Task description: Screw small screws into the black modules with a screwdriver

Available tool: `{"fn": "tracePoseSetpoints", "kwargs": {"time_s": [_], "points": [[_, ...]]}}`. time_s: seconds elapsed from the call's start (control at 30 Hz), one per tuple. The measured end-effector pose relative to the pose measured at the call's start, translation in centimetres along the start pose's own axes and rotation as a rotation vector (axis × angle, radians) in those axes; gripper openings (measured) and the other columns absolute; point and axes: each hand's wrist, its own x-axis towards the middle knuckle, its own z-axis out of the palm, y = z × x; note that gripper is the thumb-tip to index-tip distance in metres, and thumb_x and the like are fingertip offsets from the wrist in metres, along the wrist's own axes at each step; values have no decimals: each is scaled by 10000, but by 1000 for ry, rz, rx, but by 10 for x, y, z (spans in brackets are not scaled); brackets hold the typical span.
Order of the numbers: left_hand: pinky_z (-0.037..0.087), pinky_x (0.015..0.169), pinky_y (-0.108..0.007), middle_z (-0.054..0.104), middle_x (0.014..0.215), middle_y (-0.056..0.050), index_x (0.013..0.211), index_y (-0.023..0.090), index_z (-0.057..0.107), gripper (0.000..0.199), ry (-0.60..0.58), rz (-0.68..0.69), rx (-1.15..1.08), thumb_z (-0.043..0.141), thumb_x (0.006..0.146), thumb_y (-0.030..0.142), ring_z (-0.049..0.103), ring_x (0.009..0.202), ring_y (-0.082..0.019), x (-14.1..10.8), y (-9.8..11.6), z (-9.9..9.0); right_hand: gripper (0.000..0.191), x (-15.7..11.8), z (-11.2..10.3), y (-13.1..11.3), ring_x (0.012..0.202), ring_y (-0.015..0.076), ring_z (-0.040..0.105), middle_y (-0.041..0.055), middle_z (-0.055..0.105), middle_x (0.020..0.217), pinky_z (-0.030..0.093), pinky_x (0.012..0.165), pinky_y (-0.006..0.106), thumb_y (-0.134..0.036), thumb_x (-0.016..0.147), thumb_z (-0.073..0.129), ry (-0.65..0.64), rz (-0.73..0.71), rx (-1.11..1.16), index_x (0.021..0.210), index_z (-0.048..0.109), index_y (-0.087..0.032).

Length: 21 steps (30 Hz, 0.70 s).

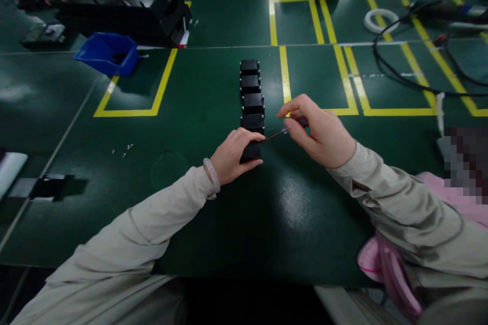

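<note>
I have my left hand half closed around the nearest block, with the other blocks lined up beyond it. My right hand loosely pinches a screwdriver, its tip at the block's right side; I can't tell if it's seated. I'd brace firmly and keep the shaft straight.

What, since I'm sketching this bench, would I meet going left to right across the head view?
Blue bin → bracelet → black blocks → right hand → white ring.

Head view (downward, forward) over table
</note>
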Motion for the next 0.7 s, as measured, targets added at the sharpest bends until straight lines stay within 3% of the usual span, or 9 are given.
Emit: {"fn": "tracePoseSetpoints", "kwargs": {"time_s": [0.2,0.4,0.6,0.7], "points": [[455,946,-381,592,1170,-99,1229,153,509,438,-2,6,0,705,850,255,550,1080,-239,0,-1,0,151,0,0,2,582,127,589,-2,606,685,411,564,254,-301,939,478,11,-5,-35,911,578,-192],[457,937,-377,591,1165,-99,1225,152,509,426,-2,6,-1,696,858,260,549,1072,-237,0,0,0,179,0,0,1,615,136,604,3,617,725,437,601,265,-210,925,447,-4,-1,-26,1056,567,-186],[454,953,-396,591,1180,-94,1233,172,503,425,-8,-9,-8,690,861,260,549,1091,-241,0,1,0,149,0,0,2,619,140,613,13,629,726,427,592,260,-296,940,473,3,1,-58,925,578,-191],[457,949,-402,591,1180,-97,1231,175,502,424,-14,-15,-6,689,860,263,551,1093,-245,0,1,0,147,0,0,1,629,138,622,9,627,724,432,601,257,-263,937,456,-2,0,-46,959,581,-190]]}}
